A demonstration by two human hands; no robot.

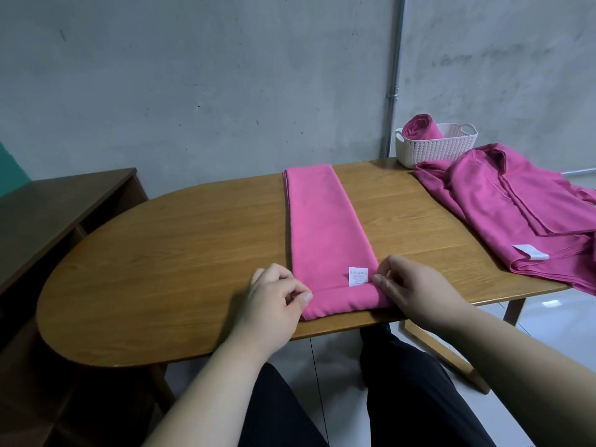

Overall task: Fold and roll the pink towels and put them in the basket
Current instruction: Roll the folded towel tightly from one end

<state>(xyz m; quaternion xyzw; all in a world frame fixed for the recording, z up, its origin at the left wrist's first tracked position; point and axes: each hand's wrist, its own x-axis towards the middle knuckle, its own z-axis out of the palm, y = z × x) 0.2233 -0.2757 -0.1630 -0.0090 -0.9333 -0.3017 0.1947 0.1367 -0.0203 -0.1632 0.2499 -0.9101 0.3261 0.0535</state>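
Rolling is in hand: a folded pink strip (322, 221) lies along the table (161, 253), and its near end is turned over into a first low roll (345, 300), with a white label (358, 276) just beyond it. At the strip's near left corner the left hand (274, 301) pinches the roll's end between thumb and curled fingers. At the near right corner the right hand (416, 291) pinches the other end likewise.

Next, I judge, both hands must push the roll away evenly, keeping it tight and its edges square.

Beyond the strip's far right corner stands the basket (435, 150) with 1 rolled towel (419, 126) inside, and a loose pink pile (516, 214) lies right of the strip. How many towels the pile holds is unclear, its right side is cut off, and the basket's floor is hidden.
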